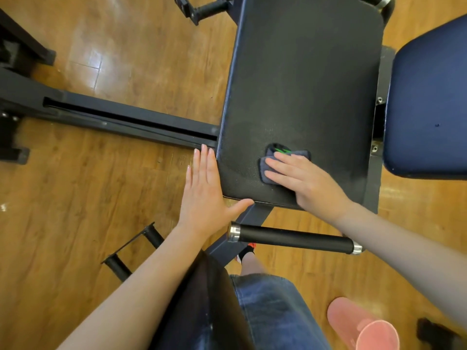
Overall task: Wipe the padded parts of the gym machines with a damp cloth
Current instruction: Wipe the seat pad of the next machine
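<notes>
A large black padded seat [303,84] of a gym machine fills the upper middle of the view. My right hand [305,180] lies flat with straight fingers on a small grey-blue cloth [266,170] with a green mark, pressing it onto the near part of the pad. My left hand [204,188] is flat against the pad's left near corner, fingers straight along its side and the thumb under the front edge. A second pad, dark blue [429,102], stands at the right.
A black handle bar with silver ends [293,238] runs just below the pad. Dark steel frame beams [121,117] cross the wooden floor at left. A foot peg [136,248] sits lower left. A pink cup [364,327] stands on the floor at bottom right.
</notes>
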`<action>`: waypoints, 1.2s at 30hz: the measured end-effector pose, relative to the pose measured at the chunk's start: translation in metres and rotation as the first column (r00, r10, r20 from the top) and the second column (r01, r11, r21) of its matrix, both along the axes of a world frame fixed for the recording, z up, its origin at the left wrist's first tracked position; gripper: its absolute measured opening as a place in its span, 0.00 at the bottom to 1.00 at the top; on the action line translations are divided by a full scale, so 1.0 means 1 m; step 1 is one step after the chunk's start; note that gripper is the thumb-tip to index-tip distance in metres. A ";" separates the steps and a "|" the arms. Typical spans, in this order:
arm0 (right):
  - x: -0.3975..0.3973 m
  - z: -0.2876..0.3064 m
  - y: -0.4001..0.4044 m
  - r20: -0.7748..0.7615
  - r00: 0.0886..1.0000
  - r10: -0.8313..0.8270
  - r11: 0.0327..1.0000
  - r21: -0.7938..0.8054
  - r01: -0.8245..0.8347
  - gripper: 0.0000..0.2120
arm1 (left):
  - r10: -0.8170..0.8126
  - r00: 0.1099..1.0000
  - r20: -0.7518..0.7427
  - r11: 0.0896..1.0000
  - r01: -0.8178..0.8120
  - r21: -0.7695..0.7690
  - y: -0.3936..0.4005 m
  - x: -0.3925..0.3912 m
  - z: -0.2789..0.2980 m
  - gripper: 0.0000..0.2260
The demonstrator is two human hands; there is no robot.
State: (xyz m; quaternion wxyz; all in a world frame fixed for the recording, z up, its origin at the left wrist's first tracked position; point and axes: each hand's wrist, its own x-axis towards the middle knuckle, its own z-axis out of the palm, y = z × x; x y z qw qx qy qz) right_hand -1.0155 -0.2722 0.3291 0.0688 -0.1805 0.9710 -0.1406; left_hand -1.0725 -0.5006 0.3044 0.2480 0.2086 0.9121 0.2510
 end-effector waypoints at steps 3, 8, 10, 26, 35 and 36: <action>0.017 0.006 0.017 -0.024 0.994 -0.111 0.993 0.023 0.112 0.23 | -0.002 1.000 -0.002 1.000 0.002 -0.007 0.000 0.000 -0.001 0.56; 0.014 0.000 -0.021 -0.116 0.946 -0.301 0.953 -0.043 0.298 0.21 | 0.003 1.000 -0.001 1.000 -0.003 -0.015 0.001 0.001 0.000 0.56; 0.005 -0.005 -0.034 -0.106 0.964 -0.242 0.970 -0.061 0.237 0.21 | 0.006 1.000 -0.008 1.000 -0.006 -0.022 0.001 0.001 0.001 0.55; 0.078 0.014 0.038 -0.042 0.696 -0.716 0.691 0.095 0.717 0.23 | -0.049 0.997 -0.064 0.989 0.039 -0.145 0.002 0.001 0.005 0.54; 0.083 0.003 -0.028 -0.063 0.603 -0.795 0.606 -0.084 0.791 0.22 | -0.058 0.996 -0.073 0.985 0.045 -0.165 0.001 0.001 0.005 0.54; 0.078 0.005 -0.035 -0.069 0.652 -0.755 0.655 -0.114 0.747 0.22 | -0.060 0.995 -0.076 0.986 0.047 -0.159 0.001 0.001 0.004 0.54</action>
